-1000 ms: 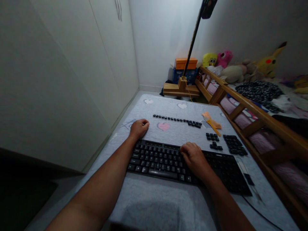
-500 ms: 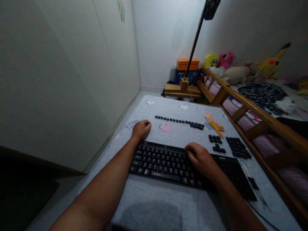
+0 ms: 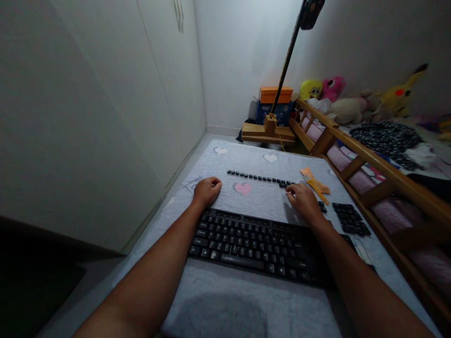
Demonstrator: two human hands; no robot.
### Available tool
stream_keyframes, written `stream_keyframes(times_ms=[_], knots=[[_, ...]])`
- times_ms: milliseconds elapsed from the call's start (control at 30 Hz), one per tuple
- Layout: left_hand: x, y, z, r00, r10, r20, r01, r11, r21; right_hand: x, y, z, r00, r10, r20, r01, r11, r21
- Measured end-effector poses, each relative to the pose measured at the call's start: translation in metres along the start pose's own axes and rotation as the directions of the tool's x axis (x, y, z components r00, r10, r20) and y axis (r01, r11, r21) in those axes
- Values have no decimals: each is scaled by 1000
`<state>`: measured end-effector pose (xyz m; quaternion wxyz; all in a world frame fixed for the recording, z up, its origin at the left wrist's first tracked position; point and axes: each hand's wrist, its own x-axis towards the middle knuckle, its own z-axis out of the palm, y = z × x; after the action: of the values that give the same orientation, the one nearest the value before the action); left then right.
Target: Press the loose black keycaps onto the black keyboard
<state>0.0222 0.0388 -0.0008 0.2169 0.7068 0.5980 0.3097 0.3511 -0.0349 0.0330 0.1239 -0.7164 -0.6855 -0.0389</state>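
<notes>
My left hand point(image 3: 207, 191) rests on the cloth beyond the keyboard's far left corner, its fingers curled closed. Whatever is inside them, if anything, is hidden. Out over the cloth, my right hand point(image 3: 303, 201) has its thumb and forefinger drawn in beside the right end of a row of black keycaps point(image 3: 255, 177). A few more keycaps lie right by those fingertips, partly covered. Whether the fingers pinch one is too small to make out. Below both hands lies a black keyboard point(image 3: 243, 239), its main block full of keys; my right forearm covers its right part.
A yellow-handled brush point(image 3: 319, 191) lies on an orange cloth point(image 3: 310, 173). Black keycaps are grouped point(image 3: 350, 218) near the right edge. Beyond it runs a wooden bed rail point(image 3: 380, 162); a white wardrobe point(image 3: 134, 94) stands left. A lamp-like stand point(image 3: 289, 56) rises behind.
My right hand has moved from the keyboard's upper edge, away from me and slightly right, to the end of the keycap row. My left hand stays where it was.
</notes>
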Motion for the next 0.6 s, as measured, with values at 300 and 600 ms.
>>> stream_keyframes(times_ms=[300, 600], knots=[[-1, 2, -2, 1000, -2, 0, 2, 1000, 7, 27, 2, 19, 997, 71, -20, -72, 996, -54], [-1, 3, -2, 1000, 0, 3, 0, 1000, 14, 31, 0, 23, 997, 69, -34, -71, 994, -79]])
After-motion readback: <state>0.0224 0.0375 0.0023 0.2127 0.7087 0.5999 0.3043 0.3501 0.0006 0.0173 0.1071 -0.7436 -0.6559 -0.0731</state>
